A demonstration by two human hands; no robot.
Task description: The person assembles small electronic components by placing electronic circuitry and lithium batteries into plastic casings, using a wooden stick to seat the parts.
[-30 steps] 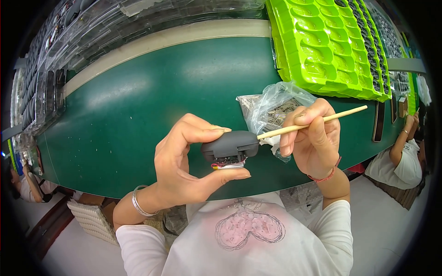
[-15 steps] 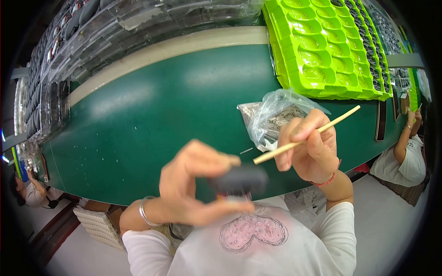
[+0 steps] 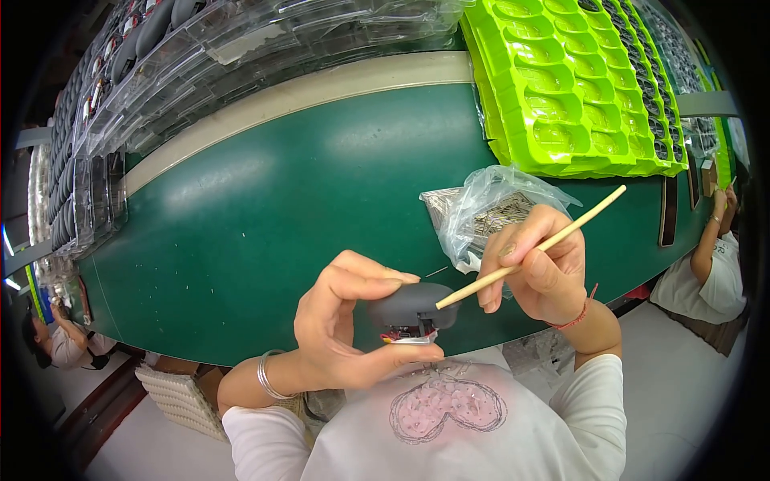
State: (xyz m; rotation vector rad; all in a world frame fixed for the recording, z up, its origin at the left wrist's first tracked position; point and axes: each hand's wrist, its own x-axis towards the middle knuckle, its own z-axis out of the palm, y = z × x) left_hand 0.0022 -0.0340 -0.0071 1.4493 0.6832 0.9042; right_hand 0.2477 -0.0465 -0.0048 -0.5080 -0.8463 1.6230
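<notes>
Between the thumb and fingers of my left hand [image 3: 341, 321] is a dark grey rounded plastic housing [image 3: 413, 301], with red wire and small inner parts showing at its open underside. My right hand [image 3: 541, 264] pinches a thin wooden stick [image 3: 553, 240] like a pen, slanting down to the left. The stick's lower tip is at the right side of the housing; whether it touches is hard to tell. Behind my right hand lies a clear plastic bag [image 3: 473, 212] of small thin metal pieces [image 3: 507, 215] on the green table [image 3: 265, 192].
A bright green moulded tray [image 3: 553, 104], with dark parts in its right-hand columns, stands at the back right. Stacked clear trays [image 3: 257, 64] line the back left. Dark flat slabs [image 3: 668, 210] lie at the right edge. Other people [image 3: 706, 272] sit at both sides.
The grey housing and my left hand, blurred before, now appear steady and sharp. The stick's tip has shifted slightly down and left, now at the housing's side.
</notes>
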